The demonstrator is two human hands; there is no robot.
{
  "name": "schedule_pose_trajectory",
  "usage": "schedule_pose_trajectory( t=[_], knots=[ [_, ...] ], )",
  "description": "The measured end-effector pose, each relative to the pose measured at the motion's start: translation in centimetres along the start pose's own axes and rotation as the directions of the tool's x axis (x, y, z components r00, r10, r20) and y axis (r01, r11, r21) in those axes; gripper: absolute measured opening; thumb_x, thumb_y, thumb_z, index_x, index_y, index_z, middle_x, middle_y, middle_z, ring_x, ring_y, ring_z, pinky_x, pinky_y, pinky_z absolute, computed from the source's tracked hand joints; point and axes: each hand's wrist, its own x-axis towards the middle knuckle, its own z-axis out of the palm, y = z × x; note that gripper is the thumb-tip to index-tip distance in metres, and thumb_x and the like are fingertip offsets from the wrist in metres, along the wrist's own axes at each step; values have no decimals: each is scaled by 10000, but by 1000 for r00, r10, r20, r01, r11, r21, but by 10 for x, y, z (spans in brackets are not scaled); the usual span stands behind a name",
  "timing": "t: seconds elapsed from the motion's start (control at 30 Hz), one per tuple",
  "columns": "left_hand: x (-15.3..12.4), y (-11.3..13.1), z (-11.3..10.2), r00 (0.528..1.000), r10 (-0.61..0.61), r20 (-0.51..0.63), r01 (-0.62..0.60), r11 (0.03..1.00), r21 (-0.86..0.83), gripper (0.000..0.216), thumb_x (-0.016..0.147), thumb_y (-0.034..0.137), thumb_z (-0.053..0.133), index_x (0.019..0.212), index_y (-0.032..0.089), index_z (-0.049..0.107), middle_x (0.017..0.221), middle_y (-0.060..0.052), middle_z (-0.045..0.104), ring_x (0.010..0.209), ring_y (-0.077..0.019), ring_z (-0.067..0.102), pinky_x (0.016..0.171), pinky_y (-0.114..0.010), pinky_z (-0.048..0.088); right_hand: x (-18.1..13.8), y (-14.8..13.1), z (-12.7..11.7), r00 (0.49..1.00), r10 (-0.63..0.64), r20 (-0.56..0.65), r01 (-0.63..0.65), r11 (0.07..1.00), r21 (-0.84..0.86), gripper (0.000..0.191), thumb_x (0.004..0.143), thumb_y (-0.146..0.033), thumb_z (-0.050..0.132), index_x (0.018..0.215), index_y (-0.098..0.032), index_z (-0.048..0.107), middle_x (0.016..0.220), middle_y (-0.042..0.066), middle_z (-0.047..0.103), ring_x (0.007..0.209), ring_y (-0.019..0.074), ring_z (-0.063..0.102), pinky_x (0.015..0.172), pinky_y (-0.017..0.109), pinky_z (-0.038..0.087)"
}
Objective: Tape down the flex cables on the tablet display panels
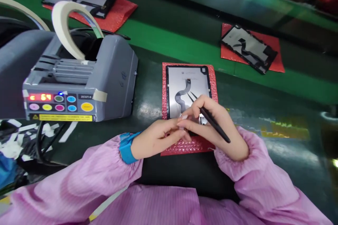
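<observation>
A tablet screen panel (173,81) lies silver back up on a red bubble-wrap bag (164,107). A dark ribbon cable (180,97) winds down the panel's back. Over the panel's lower part, my right hand (212,116) holds black tweezers (216,126), their tips pointing up and left toward the cable. My left hand (161,136), with a blue wrist band (127,148) behind it, meets the right fingertips there. Its fingers are pinched together; a small pale bit shows by the fingertips, too small to name. Both hands hide the panel's lower end.
A grey tape dispenser (116,66) with a roll of cream tape (59,24) stands at left. Below it are white tape scraps (13,144). More panels, one at upper left (89,0) and one at upper right (255,40), lie on red bags.
</observation>
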Motion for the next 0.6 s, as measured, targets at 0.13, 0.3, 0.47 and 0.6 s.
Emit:
schedule_pose_trajectory(
  t=[0.13, 0.3, 0.47, 0.6],
  knots=[
    [0, -14, -7, 988, 26, -152, -5, 991, 134, 318, 1086, 323, 449, 1216, 167, 694, 812, -24, 732, 660, -122, 647, 604, -230, 517, 25, 20, -17, 995, 24, -94, -23, 1000, 10, 432, 801, -421, 870, 824, -248, 475, 850, -10, 720, 697, 141, 655, 589, 259, 512],
    [-4, -22, -20, 939, 197, -283, -26, 858, 512, 251, 1036, 175, 453, 1067, 176, 703, 932, -52, 745, 822, -155, 693, 731, -269, 526, 46, 47, -18, 993, 112, -48, -108, 990, 94, 456, 778, -411, 886, 828, -242, 465, 849, -22, 711, 639, 100, 579, 586, 243, 473],
    [-2, -27, -25, 938, 270, -217, -39, 704, 709, 278, 1049, 180, 417, 1037, 140, 691, 813, -43, 681, 720, -179, 608, 681, -304, 474, 55, 52, -13, 992, 124, -14, -122, 986, 110, 472, 771, -404, 889, 835, -249, 447, 822, -26, 679, 648, 110, 589, 516, 223, 422],
    [-1, -33, -23, 948, 261, -183, -13, 605, 796, 329, 1066, 204, 382, 1083, 140, 704, 824, -51, 650, 785, -212, 586, 747, -346, 474, 58, 52, -12, 992, 127, -25, -125, 990, 70, 467, 792, -421, 872, 839, -253, 439, 873, -1, 704, 692, 132, 615, 490, 228, 401]
  ],
)
